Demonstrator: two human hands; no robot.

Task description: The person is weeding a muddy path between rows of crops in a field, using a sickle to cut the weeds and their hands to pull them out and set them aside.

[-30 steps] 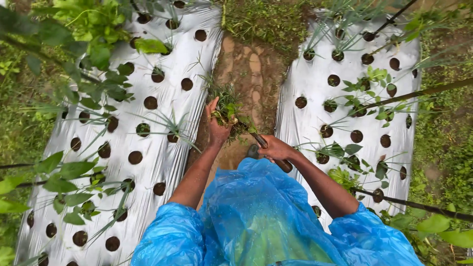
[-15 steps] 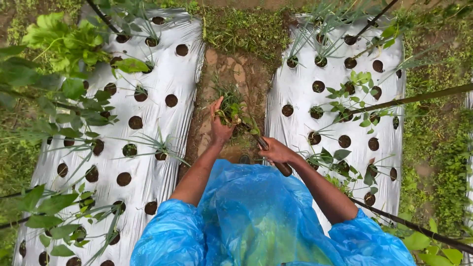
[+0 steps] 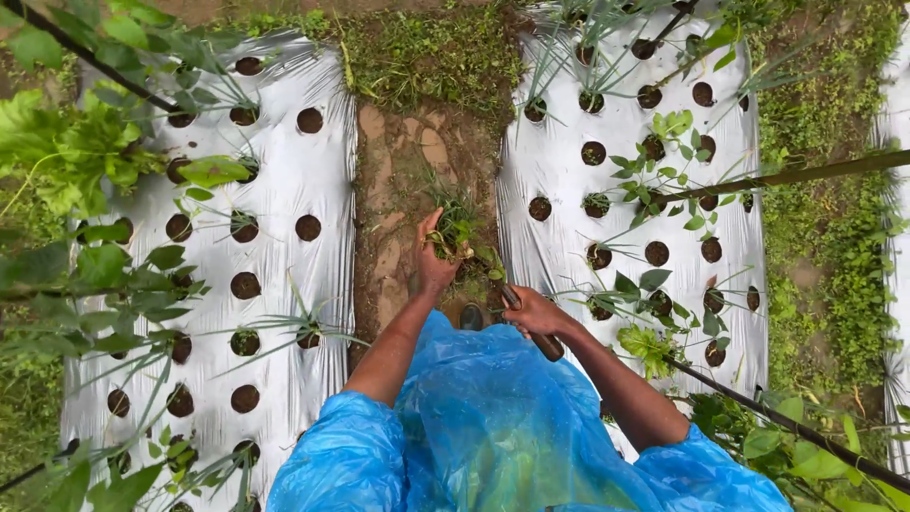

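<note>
My left hand (image 3: 433, 261) is closed around a clump of green weeds (image 3: 459, 226) above the muddy path (image 3: 398, 190) between two beds. My right hand (image 3: 533, 312) grips the dark handle of a small hand tool (image 3: 531, 324), whose working end points toward the weeds and is partly hidden by leaves. Both arms reach out from a blue plastic raincoat (image 3: 493, 427) that fills the bottom of the view.
Silver mulch sheets with round planting holes cover the left bed (image 3: 284, 190) and the right bed (image 3: 569, 161); thin seedlings grow from some holes. Leafy branches (image 3: 85, 142) hang at left. Dark poles (image 3: 806, 173) cross the right side. Grass (image 3: 427, 47) grows at the path's far end.
The view has shifted so the beds sit lower and nearer. Both hands stay together over the path, the left still on the weeds, the right still on the tool.
</note>
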